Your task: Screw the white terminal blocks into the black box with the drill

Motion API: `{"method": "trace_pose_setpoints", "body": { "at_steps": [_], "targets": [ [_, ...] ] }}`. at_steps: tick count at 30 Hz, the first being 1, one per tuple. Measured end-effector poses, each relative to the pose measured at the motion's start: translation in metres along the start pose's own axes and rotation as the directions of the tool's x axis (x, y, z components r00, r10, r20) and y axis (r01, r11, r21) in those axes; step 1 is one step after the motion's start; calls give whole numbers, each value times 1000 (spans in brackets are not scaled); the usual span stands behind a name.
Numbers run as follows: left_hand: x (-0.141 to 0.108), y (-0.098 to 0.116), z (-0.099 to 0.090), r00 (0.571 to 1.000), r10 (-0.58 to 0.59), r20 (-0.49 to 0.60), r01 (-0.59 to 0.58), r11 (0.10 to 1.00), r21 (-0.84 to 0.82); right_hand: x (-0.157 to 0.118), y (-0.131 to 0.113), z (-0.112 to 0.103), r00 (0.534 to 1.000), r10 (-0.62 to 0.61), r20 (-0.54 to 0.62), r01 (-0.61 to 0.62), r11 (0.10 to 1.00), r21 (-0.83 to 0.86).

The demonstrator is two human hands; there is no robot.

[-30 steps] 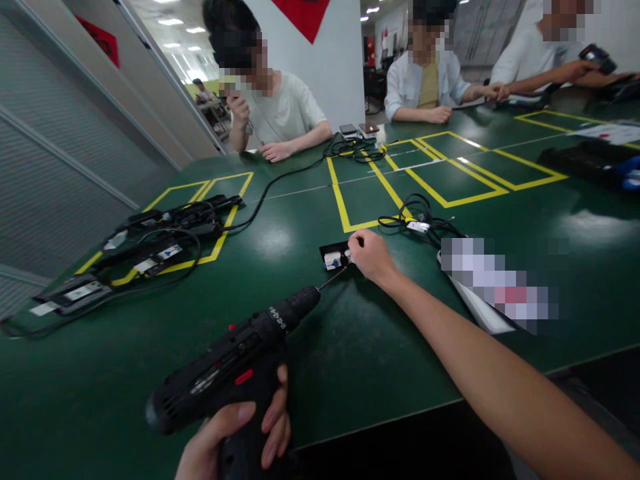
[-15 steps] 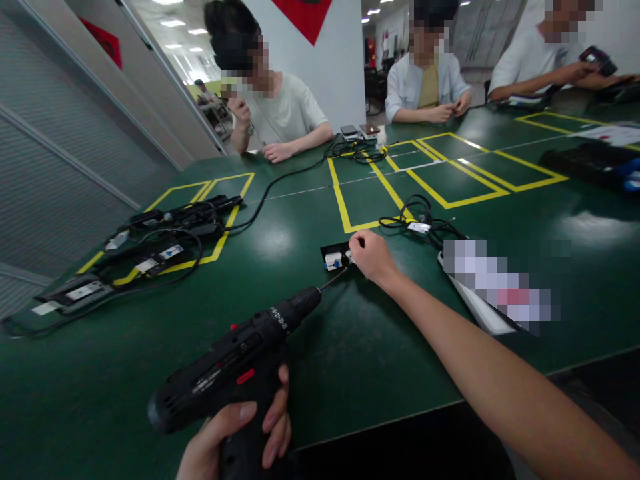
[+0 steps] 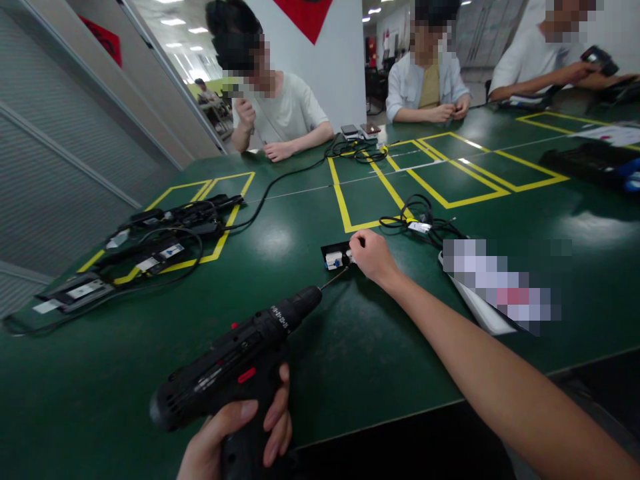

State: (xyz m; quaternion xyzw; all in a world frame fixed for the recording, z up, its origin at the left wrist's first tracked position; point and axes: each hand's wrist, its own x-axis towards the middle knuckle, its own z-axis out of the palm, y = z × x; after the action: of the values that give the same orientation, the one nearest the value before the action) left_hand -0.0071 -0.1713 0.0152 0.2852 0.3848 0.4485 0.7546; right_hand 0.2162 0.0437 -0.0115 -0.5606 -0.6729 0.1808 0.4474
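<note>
My left hand (image 3: pixel 245 427) is wrapped around the handle of a black cordless drill (image 3: pixel 235 363) with red buttons. A thin bit (image 3: pixel 334 278) sticks out of its chuck, pointing up and to the right. The bit's tip lies close to a small black piece with white and blue parts (image 3: pixel 334 260) on the table; whether it touches cannot be seen. At the right end of that piece my right hand (image 3: pixel 370 253) is closed, fingertips turned away from me. What the fingers pinch is hidden behind the hand.
Black cables and devices (image 3: pixel 165 233) lie at the left on the green table (image 3: pixel 280 233). A coiled cable (image 3: pixel 425 217) and a white-edged flat object (image 3: pixel 480 307), partly blurred out, sit at the right. Yellow tape (image 3: pixel 345 213) marks rectangles. Co-workers (image 3: pixel 285 107) sit across the table.
Almost nothing differs. The drill and both hands stay in place, apart from a very slight shift of the view.
</note>
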Motion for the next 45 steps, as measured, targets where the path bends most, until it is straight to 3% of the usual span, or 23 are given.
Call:
{"method": "trace_pose_setpoints", "body": {
  "at_steps": [45],
  "targets": [
    [0,-1,-5,999,-2,42,2,1000,-2,0,-1,0,1000,11,2,-11,1000,15]
  ]
}}
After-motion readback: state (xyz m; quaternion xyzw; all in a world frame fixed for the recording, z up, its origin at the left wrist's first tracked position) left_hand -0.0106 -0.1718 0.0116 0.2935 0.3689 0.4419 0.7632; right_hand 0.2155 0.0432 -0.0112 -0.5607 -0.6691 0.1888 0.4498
